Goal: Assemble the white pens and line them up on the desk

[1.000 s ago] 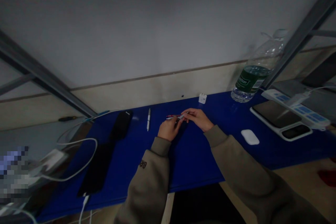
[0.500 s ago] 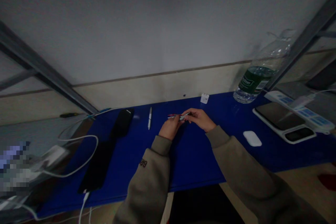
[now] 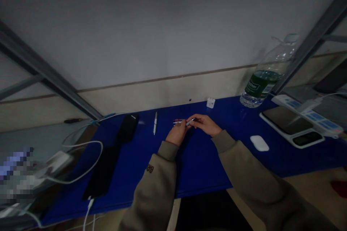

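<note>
the left hand (image 3: 176,133) and right hand (image 3: 204,124) narrowly pinch a slim white pen (image 3: 189,122) together above the blue surface (image 3: 200,166), fine fingerwork calling for a steady grip.

An office, shown by a blue desk (image 3: 200,166), power strip (image 3: 311,118) and mouse (image 3: 259,143).

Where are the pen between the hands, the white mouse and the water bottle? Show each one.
Pen between the hands (image 3: 190,122), head view, on its white barrel.
White computer mouse (image 3: 259,143), head view, on top.
Plastic water bottle (image 3: 261,84), head view, on its green label.
</note>
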`<state>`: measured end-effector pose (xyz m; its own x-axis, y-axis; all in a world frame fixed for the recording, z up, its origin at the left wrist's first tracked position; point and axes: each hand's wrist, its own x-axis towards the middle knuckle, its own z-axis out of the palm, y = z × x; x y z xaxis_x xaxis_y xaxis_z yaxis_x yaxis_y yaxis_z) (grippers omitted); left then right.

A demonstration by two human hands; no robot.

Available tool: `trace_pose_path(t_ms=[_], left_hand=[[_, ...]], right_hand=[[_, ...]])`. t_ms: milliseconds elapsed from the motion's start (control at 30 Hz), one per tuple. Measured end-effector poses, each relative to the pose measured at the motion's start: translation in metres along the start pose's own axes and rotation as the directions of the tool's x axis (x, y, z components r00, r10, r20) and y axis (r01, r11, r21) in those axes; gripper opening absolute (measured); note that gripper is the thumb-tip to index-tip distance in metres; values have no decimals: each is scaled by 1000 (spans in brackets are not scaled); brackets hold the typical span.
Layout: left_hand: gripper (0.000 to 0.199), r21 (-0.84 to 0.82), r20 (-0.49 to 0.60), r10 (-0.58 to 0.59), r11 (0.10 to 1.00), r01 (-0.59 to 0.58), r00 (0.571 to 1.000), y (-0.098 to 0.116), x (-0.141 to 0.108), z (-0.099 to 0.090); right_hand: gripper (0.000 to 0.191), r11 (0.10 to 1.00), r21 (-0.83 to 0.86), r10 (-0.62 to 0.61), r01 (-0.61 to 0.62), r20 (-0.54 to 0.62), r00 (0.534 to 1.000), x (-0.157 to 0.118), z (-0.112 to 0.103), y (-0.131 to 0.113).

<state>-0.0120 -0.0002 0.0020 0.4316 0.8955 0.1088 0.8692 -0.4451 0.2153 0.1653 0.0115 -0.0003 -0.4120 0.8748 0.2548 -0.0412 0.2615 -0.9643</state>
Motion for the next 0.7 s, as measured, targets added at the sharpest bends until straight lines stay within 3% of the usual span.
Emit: trace_pose_path(t_ms=[200,333,467,533,700], left_hand=[[30,-45,-113,71,996,-77,991,-4,0,-5],[33,15,-75,54,998,-53,996,-1,-4,-9],[37,63,-57,32,998,-28,998,8,-8,-14],[35,70,-61,38,997,-33,997,11,-8,-16],[38,47,-89,-40,998,44,995,8,-8,-18]], right_hand=[[25,994,-110,10,-18,-74,997,1,0,7],[25,958,-286,7,-33,-94,996,0,2,8],[39,867,-495,-19,-48,-130,991,0,6,6],[43,869,-490,-6,-67,-145,989,0,6,4],[30,933,-359,-33,-7,-104,994,-1,4,-1]])
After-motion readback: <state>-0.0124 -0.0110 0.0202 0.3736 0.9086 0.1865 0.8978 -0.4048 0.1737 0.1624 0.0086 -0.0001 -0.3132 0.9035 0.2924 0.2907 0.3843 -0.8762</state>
